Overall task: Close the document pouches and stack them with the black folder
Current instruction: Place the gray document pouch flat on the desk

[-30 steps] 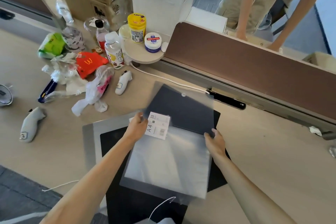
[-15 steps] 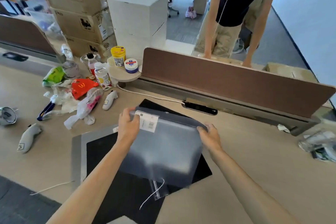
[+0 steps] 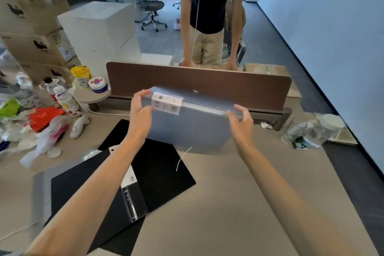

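Note:
I hold a translucent grey document pouch (image 3: 193,127) up in the air above the desk, its top edge folded over. A white A4 label sits near its upper left corner. My left hand (image 3: 140,110) pinches the top left corner beside the label. My right hand (image 3: 241,119) grips the top right edge. Below, the black folder (image 3: 162,170) lies flat on the desk, partly under my left forearm, with another grey pouch (image 3: 41,185) under its left side. A thin white string dangles from the lifted pouch.
Bottles, jars, plastic bags and wrappers (image 3: 41,122) crowd the desk's left side. A brown divider panel (image 3: 207,83) runs across the back, and a person (image 3: 209,16) stands behind it. Clear jars (image 3: 315,131) lie at the right. Cardboard boxes (image 3: 31,27) stack at far left.
Both hands have lifted the pouch off the black folder and raised it away from me, folding its top flap over. The camera has tilted upward.

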The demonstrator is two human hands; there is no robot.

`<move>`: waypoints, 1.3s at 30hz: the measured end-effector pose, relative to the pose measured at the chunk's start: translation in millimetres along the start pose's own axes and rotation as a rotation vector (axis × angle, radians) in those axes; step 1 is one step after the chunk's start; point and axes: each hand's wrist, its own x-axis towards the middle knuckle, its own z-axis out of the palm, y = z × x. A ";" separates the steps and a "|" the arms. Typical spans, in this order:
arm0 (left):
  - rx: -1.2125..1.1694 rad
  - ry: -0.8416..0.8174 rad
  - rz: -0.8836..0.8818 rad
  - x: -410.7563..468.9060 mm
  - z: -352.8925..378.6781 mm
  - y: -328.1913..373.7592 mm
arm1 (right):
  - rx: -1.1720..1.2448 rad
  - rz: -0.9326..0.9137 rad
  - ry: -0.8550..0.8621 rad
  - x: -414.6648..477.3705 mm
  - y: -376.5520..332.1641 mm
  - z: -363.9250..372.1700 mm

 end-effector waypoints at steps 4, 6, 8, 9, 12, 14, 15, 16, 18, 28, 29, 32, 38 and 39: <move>-0.089 -0.041 -0.014 -0.1 26.9 -13.0 | 0.018 -0.061 0.066 -2.1 12.5 -29.1; -0.121 -0.031 -0.067 -8.6 35.4 -33.2 | -0.001 -0.054 0.053 -14.0 34.3 -37.2; -0.145 0.013 -0.158 -23.1 35.5 -60.4 | -0.035 -0.015 0.015 -34.8 63.9 -37.8; -0.153 0.037 -0.209 -32.1 32.8 -75.0 | -0.068 0.011 -0.007 -47.2 79.0 -36.9; -0.115 0.112 -0.343 -54.8 14.8 -120.3 | -0.126 0.103 -0.041 -77.5 119.7 -31.1; -0.131 0.182 -0.472 -58.8 -0.1 -142.0 | -0.096 0.192 -0.006 -87.2 129.8 -26.5; -0.170 0.215 -0.543 -58.1 -5.8 -149.3 | -0.106 0.223 0.031 -89.3 129.9 -23.9; -0.216 0.244 -0.600 -56.8 -10.6 -152.9 | -0.131 0.240 0.059 -89.8 131.9 -20.9; -0.301 0.317 -0.694 -52.8 -17.8 -161.2 | -0.185 0.313 0.064 -88.9 135.3 -12.5; -0.399 0.305 -0.915 -69.6 -3.2 -208.2 | -0.055 0.703 -0.433 -108.9 126.1 18.7; -0.426 0.226 -0.962 -72.4 2.3 -207.7 | -0.043 0.723 -0.489 -111.8 124.4 23.7; -0.449 0.068 -1.032 -73.4 10.8 -207.9 | -0.129 0.693 -0.570 -117.0 125.3 39.3; -0.440 0.081 -1.002 -60.3 16.9 -200.2 | -0.236 0.621 -0.502 -111.0 125.9 46.9; -0.453 0.091 -1.013 -57.3 20.1 -196.9 | -0.252 0.622 -0.486 -111.2 126.2 44.4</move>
